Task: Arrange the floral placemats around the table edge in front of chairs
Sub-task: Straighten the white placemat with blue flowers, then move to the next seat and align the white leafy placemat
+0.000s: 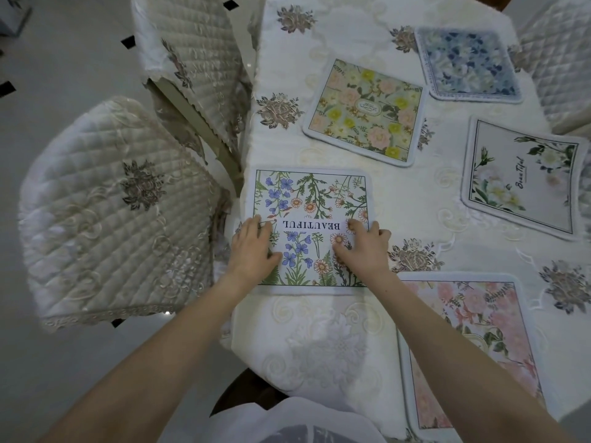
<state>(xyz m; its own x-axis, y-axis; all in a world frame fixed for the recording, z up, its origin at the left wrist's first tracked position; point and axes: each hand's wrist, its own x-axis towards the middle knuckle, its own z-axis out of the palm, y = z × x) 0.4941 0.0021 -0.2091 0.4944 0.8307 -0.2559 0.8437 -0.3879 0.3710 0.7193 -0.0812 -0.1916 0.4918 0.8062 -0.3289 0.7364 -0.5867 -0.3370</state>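
A placemat with blue and orange wildflowers and the word BEAUTIFUL (315,199) lies at the table's left edge, beside a quilted chair (105,212). My left hand (252,247) rests flat on its left side and my right hand (361,244) on its right side, fingers spread, pressing on it. Other mats lie on the table: a yellow and pink one (364,113), a blue one (468,63), a white-flower one (524,177), and a pink one (470,340) under my right forearm.
An embroidered white tablecloth (319,346) covers the table. A second covered chair (188,55) stands further along the left side, and another (559,59) at the far right. Light floor tiles (57,78) lie to the left.
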